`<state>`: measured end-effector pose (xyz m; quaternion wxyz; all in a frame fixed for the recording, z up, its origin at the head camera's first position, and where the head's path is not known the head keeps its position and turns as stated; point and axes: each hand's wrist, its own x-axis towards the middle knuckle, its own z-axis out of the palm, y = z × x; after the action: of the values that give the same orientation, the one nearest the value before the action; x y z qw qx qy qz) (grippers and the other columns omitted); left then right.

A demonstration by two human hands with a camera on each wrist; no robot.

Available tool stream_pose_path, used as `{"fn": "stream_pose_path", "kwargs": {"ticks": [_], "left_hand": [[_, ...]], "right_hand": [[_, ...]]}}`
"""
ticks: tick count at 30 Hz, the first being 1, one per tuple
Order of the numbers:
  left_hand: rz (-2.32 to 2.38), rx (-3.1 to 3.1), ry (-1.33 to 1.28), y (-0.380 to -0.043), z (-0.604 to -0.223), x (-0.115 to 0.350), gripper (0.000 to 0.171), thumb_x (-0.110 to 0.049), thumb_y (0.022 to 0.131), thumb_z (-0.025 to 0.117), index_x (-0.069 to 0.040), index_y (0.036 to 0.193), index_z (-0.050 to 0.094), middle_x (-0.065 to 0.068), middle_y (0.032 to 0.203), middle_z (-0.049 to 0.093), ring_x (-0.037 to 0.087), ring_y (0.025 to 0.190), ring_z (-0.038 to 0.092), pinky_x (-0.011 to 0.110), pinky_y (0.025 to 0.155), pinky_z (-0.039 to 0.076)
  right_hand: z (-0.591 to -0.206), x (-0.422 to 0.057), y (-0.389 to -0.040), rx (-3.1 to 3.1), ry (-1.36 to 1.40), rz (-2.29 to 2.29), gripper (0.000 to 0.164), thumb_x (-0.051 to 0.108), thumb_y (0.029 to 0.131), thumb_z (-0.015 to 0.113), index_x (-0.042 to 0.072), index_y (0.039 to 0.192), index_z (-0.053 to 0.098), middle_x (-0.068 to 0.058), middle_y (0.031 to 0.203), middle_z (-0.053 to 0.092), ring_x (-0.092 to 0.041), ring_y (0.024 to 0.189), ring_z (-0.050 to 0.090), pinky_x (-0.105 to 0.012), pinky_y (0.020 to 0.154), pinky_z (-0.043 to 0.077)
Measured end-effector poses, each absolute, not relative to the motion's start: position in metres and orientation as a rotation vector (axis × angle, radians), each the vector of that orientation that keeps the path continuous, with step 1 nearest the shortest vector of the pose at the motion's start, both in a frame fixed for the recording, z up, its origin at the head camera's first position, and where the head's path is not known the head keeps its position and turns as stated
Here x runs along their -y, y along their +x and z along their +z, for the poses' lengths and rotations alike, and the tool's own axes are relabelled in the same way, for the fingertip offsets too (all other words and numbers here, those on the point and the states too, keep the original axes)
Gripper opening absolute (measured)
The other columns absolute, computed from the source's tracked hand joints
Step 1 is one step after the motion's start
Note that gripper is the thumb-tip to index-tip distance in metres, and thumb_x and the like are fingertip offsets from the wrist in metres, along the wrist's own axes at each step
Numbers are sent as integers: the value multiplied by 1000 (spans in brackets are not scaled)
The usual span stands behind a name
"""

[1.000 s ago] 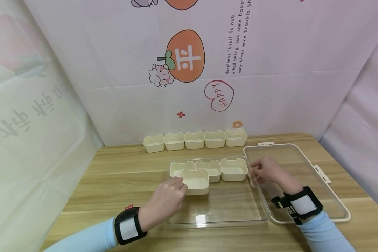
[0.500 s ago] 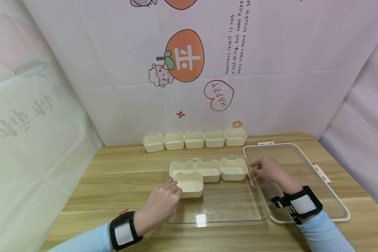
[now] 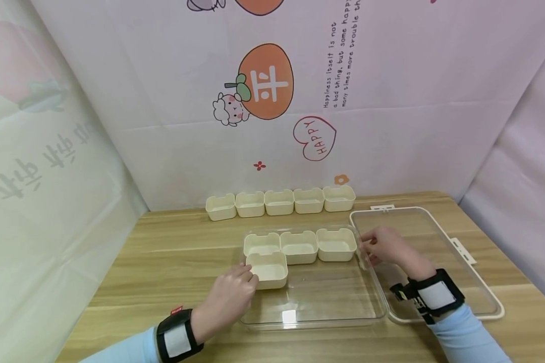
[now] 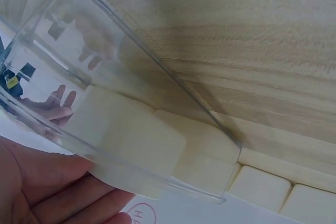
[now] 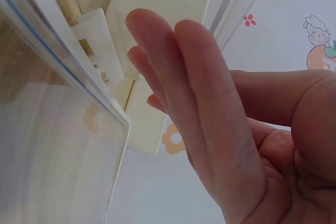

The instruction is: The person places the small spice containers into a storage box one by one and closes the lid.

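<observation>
The cream cup (image 3: 268, 271) is held by its left side in the left hand (image 3: 231, 296), within the clear box (image 3: 318, 321), just in front of the left cup (image 3: 262, 243) of the back row. Whether its base is supported by the box floor cannot be told. If it is lowered too far back, that cup could be caught and the row pushed askew. By the right hand (image 3: 388, 247), whose fingers are kept straight, the right wall seems only to be touched; if the left wall is knocked, the box could be shifted towards the lid (image 3: 474, 285).
</observation>
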<state>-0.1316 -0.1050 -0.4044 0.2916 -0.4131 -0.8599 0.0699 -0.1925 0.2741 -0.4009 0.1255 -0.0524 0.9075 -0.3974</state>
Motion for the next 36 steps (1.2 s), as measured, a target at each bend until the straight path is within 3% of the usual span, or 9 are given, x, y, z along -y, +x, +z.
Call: {"fn": "stream_pose_path", "kwargs": {"ticks": [13, 18, 36], "left_hand": [[204, 2339, -1092, -133, -414, 105, 5, -6, 66, 68, -10, 68, 66, 1, 70, 68, 16, 79, 67, 28, 77, 56], [199, 2355, -1082, -133, -416, 104, 5, -5, 66, 68, -9, 68, 67, 3, 73, 70, 18, 84, 69, 31, 81, 56], [204, 2344, -1066, -135, -419, 108, 12, 0, 65, 56, -9, 64, 64, 1, 67, 66, 16, 77, 67, 29, 80, 56]], "right_hand": [[-402, -273, -192, -2656, -158, -1138, 36, 3, 91, 55, -20, 119, 52, -18, 83, 70, -22, 62, 69, -30, 57, 57], [-401, -273, -193, -2651, -153, -1133, 37, 3, 92, 54, -20, 120, 51, -19, 84, 69, -21, 63, 69, -30, 57, 57], [-400, -272, -191, -2649, -141, -1142, 36, 2, 91, 54, -20, 120, 51, -18, 84, 68, -22, 64, 69, -31, 57, 57]]}}
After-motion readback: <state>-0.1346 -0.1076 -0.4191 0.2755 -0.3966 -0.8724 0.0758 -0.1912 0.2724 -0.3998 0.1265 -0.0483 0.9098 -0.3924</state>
